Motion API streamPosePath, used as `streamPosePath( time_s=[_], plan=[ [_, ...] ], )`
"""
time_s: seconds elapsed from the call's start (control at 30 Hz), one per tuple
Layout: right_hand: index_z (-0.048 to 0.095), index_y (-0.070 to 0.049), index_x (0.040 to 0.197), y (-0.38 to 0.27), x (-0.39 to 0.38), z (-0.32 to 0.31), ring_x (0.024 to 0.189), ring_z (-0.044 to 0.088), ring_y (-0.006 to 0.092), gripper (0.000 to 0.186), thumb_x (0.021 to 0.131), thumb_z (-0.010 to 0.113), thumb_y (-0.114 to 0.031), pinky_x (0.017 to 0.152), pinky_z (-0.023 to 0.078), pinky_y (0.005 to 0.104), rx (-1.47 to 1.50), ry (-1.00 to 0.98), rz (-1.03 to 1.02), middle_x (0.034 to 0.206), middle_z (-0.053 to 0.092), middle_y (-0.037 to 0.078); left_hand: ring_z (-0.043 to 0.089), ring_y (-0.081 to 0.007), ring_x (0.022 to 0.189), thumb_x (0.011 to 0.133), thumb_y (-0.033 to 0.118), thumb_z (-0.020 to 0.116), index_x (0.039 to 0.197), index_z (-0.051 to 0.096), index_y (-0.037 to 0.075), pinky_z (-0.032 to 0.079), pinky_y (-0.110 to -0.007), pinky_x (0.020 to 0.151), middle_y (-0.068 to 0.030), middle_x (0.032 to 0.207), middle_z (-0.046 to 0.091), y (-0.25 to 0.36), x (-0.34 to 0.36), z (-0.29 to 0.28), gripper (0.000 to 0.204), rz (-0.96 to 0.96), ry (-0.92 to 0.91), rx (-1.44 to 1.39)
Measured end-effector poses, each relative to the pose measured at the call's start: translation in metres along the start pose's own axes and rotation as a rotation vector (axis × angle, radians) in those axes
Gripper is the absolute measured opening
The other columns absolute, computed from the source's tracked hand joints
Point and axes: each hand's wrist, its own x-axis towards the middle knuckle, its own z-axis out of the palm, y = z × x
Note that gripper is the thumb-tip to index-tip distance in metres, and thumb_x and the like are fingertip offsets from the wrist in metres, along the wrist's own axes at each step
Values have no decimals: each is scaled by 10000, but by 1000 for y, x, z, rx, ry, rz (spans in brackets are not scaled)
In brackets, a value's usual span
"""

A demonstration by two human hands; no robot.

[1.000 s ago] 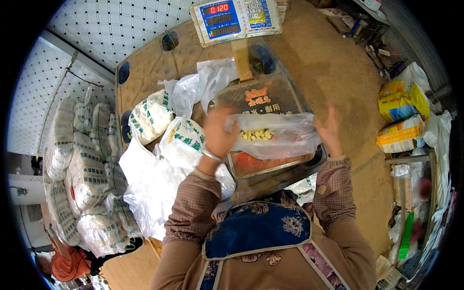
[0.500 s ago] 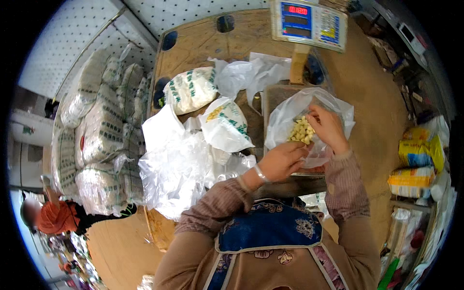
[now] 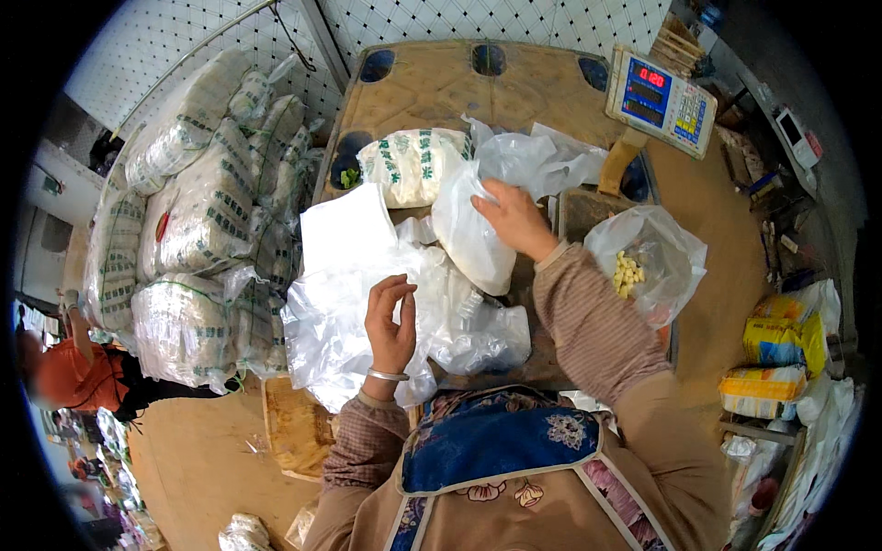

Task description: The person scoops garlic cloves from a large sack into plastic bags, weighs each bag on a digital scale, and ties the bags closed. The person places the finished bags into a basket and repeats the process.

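My right hand (image 3: 516, 219) grips the upper edge of a white plastic bag (image 3: 473, 243) between thumb and fingers. My left hand (image 3: 391, 326), fingers loosely curved and thumb apart, hovers over a heap of clear plastic bags (image 3: 344, 321) and holds nothing. A translucent bag (image 3: 675, 253) stands open on the scale's platform to the right, with small pale-yellow pieces (image 3: 627, 274) inside. Behind the gripped bag lies a full white sack with green print (image 3: 418, 165). Whatever the gripped bag contains is hidden from this angle.
A scale display (image 3: 661, 99) with red digits rises at the back right on a post. Stacked, filled sacks (image 3: 197, 211) stand left of the table. More thin bags (image 3: 542, 156) lie behind. Yellow packages (image 3: 781, 340) sit at far right; a person in orange (image 3: 81, 375) is at far left.
Both hands have left the bag of pale pieces and moved left. My right hand has taken hold of the white bag. The whole view has shifted, too.
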Motion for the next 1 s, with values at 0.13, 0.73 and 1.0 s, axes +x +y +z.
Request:
streamPosePath(
  time_s=[0.13, 0.73, 1.0],
  plan=[
    [550, 7, 899, -83, 1, -78, 786, 521, 105, 253, 760, 607, -197, 670, 427, 270, 453, 111, -68, 794, 580, 79, 491, -220, 965, 810, 91, 498, 1024, 513, 13, 386, -299, 814, -116, 1051, 523, -10, 41, -7, 229, -8, -5, -119],
    [515, -61, 979, 21, -86, -239, 805, 538, 157, 230, 761, 542, -131, 680, 459, 327, 908, 579, 439, 887, 558, 36, 391, -216, 1154, 774, 653, 180, 1313, 236, 140, 331, -367, 955, -89, 1291, 353, 69, -30, 197, 746, -1085, -1340, -1483],
    [563, -117, 822, 146, -102, -239, 779, 519, 152, 98, 812, 483, -172, 662, 449, 332, 691, 421, 804, 806, 553, 1, 467, -231, 1082, 832, 552, 294, 1283, 298, 129, 377, -392, 916, -90, 1238, 423, 74, -53, 211, 619, -1233, -1144, -1699]
  ],
)
